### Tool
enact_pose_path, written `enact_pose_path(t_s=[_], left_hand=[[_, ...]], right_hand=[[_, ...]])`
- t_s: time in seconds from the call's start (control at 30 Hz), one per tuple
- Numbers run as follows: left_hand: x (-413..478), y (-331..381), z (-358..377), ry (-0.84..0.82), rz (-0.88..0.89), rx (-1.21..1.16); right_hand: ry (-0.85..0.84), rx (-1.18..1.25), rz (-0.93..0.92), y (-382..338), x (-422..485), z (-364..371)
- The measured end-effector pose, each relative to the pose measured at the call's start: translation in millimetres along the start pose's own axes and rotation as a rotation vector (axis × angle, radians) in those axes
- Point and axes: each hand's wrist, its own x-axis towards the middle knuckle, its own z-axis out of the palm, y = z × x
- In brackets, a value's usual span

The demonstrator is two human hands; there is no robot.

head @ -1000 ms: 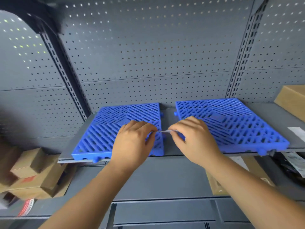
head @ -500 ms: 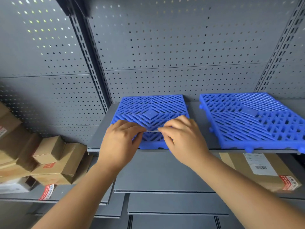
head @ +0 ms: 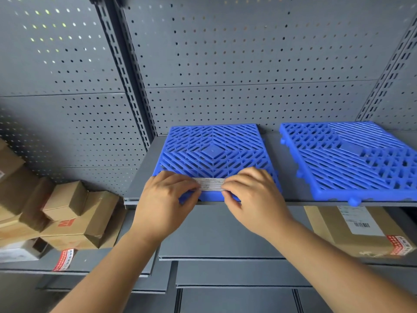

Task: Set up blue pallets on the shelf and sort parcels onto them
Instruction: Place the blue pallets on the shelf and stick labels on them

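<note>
Left hand (head: 164, 204) and right hand (head: 252, 199) are each pinching one end of a white label strip (head: 209, 184), fingers curled over it, holding it at the near edge of the left blue pallet (head: 214, 152). Lower down, cardboard parcels (head: 74, 218) are sitting stacked at left and a labelled parcel (head: 352, 231) at right. Left pallet is lying flat on the grey shelf (head: 144, 177); right blue pallet (head: 352, 159) is lying beside it, gap between. Perforated back panel (head: 248, 64) is standing behind.
</note>
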Motion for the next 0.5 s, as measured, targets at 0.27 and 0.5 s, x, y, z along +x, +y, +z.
enact_pose_path(t_s=[0.27,0.5], left_hand=[[0.1,-1.7,1.7,-0.012,-0.028,-0.052],[1.9,2.5,0.5,-0.046,-0.096,-0.068]], right_hand=[[0.054,-0.01,-0.016,3.7,-5.2,-2.2],[-0.007,-0.01,0.01,3.1,-3.8,-6.3]])
